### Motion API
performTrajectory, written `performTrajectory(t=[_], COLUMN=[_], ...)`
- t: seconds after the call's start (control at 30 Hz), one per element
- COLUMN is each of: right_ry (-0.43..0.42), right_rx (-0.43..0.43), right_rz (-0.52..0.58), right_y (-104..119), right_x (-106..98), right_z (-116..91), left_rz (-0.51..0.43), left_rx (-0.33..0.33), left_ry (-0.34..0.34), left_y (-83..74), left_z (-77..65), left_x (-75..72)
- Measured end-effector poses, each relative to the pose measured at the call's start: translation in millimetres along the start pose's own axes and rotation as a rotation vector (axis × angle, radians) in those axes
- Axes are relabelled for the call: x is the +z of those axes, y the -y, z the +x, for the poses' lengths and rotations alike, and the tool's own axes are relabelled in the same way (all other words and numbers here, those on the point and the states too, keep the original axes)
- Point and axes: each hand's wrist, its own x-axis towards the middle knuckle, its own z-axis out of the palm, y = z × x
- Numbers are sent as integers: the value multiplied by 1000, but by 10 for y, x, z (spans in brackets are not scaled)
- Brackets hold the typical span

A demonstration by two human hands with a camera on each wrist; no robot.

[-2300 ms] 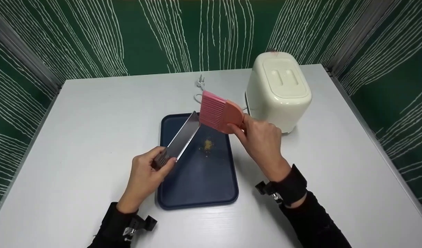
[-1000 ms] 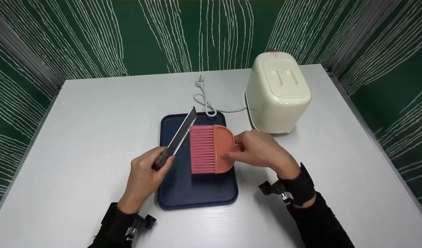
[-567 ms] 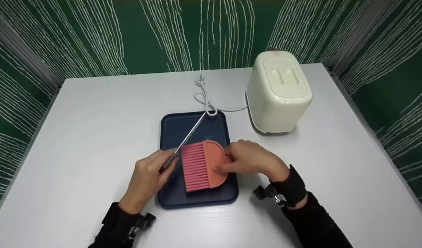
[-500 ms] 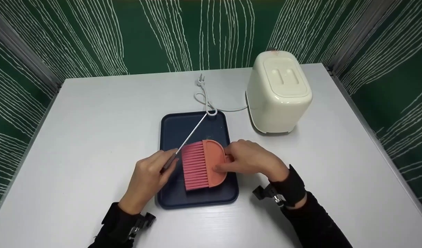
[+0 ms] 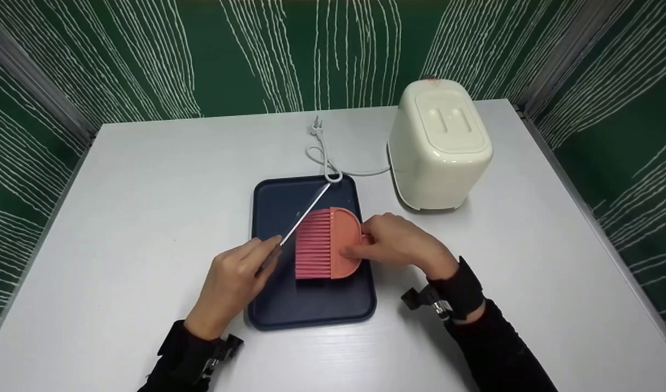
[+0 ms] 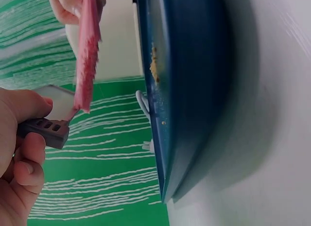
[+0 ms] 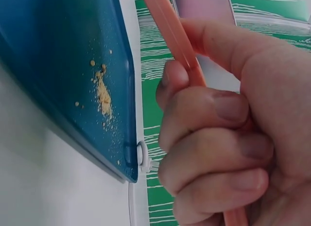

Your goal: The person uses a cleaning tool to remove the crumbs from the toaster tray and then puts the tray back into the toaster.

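Observation:
My left hand (image 5: pixel 232 280) grips the grey slotted handle (image 6: pixel 46 131) of a flat metal blade (image 5: pixel 306 212), seen nearly edge-on from the head and slanting up over the tray. A hand brush with pink bristles and an orange back (image 5: pixel 345 245) is pinched in my right hand (image 5: pixel 401 245), thumb on top and fingers curled beneath. The bristles lie right beside the blade; in the left wrist view their tips overlap it, raised clear of the tray. On the dark blue tray (image 5: pixel 333 313) is a small heap of yellowish crumbs (image 7: pixel 103 97), hidden by the brush from the head.
A cream toaster-like appliance (image 5: pixel 442 147) stands at the back right of the white table (image 5: pixel 164 190). From it a white cord runs left, its loop touching the tray's far edge and its plug (image 5: pixel 316 128) lying behind. Green walls with white streaks enclose the table.
The brush has come down from the blade's tip toward the tray's middle, then slid slightly away from me in the last half second. The blade has turned from showing its face to edge-on.

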Motion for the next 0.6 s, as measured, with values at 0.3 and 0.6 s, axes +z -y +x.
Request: performTrajectory(t=[0.3, 0.6], right_ry=[-82, -136], right_rx=[35, 55], right_rz=[17, 13], right_y=[-118, -175], right_x=[-39, -74], right_z=[29, 31], left_rz=[-9, -24], left_rx=[-4, -26], left_ry=[8, -2], left_y=[32, 41], left_z=[-10, -10], left_x=[1, 20])
